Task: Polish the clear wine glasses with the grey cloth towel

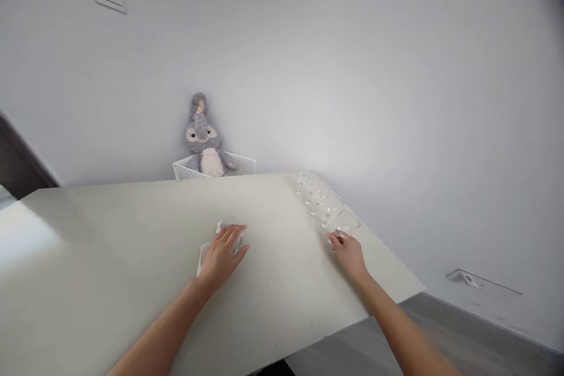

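Has left hand [221, 254] left of centre in the frame, over a white item [221, 225] at a white box [203, 251], fingers loosely spread; cannot tell whether gripping. Has right hand [351, 255] right of centre, fingers narrow, seemingly pinching the nearest clear piece [329, 245] beside clear glassware [328, 211] on the desk [132, 247]. Could topple neighbouring pieces by catching a rim in such tight spacing, or push one over the right edge. Cannot make out most of what lies under the left palm, nor exact transparent outlines.
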Demonstrator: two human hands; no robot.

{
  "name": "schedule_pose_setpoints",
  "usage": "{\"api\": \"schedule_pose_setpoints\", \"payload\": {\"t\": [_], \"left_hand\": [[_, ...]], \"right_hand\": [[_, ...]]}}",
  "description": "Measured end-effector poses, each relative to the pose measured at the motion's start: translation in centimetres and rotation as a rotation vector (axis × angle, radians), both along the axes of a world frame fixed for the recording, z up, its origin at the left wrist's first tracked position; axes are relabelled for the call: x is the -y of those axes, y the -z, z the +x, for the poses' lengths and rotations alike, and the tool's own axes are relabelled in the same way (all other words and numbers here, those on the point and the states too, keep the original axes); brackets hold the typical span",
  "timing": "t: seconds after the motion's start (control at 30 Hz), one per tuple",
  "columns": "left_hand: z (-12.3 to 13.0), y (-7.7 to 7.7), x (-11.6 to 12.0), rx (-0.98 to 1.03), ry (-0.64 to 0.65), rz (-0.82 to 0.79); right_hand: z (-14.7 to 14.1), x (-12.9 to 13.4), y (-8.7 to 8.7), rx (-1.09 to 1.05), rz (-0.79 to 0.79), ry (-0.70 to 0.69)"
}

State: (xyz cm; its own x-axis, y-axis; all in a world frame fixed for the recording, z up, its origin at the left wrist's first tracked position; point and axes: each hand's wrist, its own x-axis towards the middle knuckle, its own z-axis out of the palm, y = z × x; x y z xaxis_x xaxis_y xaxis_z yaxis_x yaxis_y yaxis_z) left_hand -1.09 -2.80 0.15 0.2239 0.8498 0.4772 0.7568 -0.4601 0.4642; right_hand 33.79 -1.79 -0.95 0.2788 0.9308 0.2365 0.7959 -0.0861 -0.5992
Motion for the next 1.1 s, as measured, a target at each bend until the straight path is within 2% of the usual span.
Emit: {"api": "schedule_pose_setpoints", "payload": {"t": [0.23, 0.37, 0.43, 0.57, 0.67, 0.77, 0.87, 0.97, 1.1], "left_hand": [[-0.5, 0.6, -0.9, 0.125, -0.116, 0.047], [-1.6, 0.7, -1.6, 0.283, -0.286, 0.012], [-2.5, 1.0, -2.1, 0.391, -0.378, -0.066], [-3.8, 1.4, -2.8, 0.509, -0.452, -0.268], [-3.2, 1.3, -2.7, 0.466, -0.366, -0.312], [-1.9, 0.8, -2.0, 0.323, -0.265, -0.286], [-0.9, 0.2, -1.2, 0.154, -0.294, -0.223], [-0.6, -0.1, -0.8, 0.119, -0.262, -0.317], [-0.1, -0.1, -0.4, 0.048, -0.198, -0.401]], "right_hand": [[1.7, -0.9, 0.7, -0.010, -0.064, 0.004], [2.1, -1.3, 0.9, 0.005, -0.084, -0.011], [2.5, -1.1, 0.8, 0.019, -0.115, -0.026], [3.1, 1.3, 0.5, 0.031, -0.137, -0.013], [2.6, 4.0, 0.5, 0.019, -0.128, 0.001], [0.5, 6.0, 0.7, -0.035, -0.069, -0.098], [-3.0, 6.2, 0.3, -0.036, -0.032, -0.268], [-7.5, 5.0, -0.8, 0.076, 0.012, -0.505], [-13.8, 2.0, -2.0, 0.362, 0.227, -0.756]]}}
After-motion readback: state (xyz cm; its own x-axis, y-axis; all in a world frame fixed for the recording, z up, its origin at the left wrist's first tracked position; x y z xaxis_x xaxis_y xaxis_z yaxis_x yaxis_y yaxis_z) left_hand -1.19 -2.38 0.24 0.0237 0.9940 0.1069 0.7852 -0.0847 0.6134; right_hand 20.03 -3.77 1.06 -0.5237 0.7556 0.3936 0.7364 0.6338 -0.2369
